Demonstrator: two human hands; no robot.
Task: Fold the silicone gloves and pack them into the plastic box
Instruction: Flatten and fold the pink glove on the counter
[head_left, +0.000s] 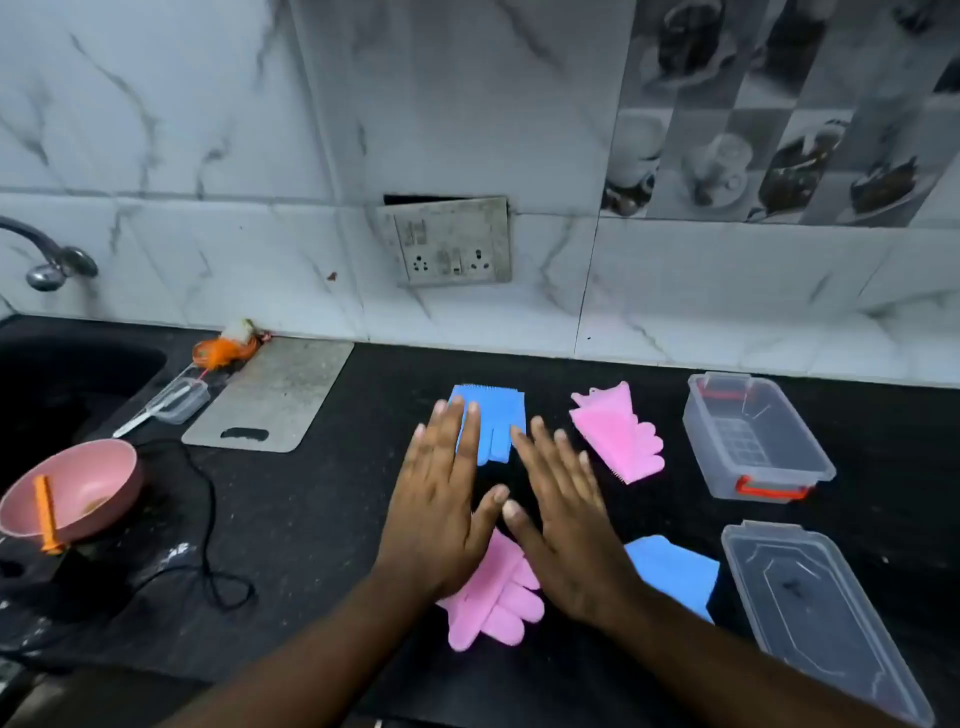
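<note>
Several silicone gloves lie on the black counter (322, 519). A blue glove (493, 421) lies at the back, partly under my fingertips. A pink glove (618, 434) rests to its right. Another pink glove (493, 603) lies close to me, between my wrists. A second blue glove (675, 571) shows right of my right wrist. My left hand (441, 499) and my right hand (566, 519) are flat, fingers spread, palms down, holding nothing. The clear plastic box (810, 447) with orange latches stands open at the right, with its lid (826, 618) lying in front of it.
A grey cutting board (275, 395) lies at the back left beside a small clear container (179, 400). A pink bowl (78, 488) with an orange tool stands at the left, next to a black cable (208, 525). The black sink (62, 384) and tap (47, 254) are far left.
</note>
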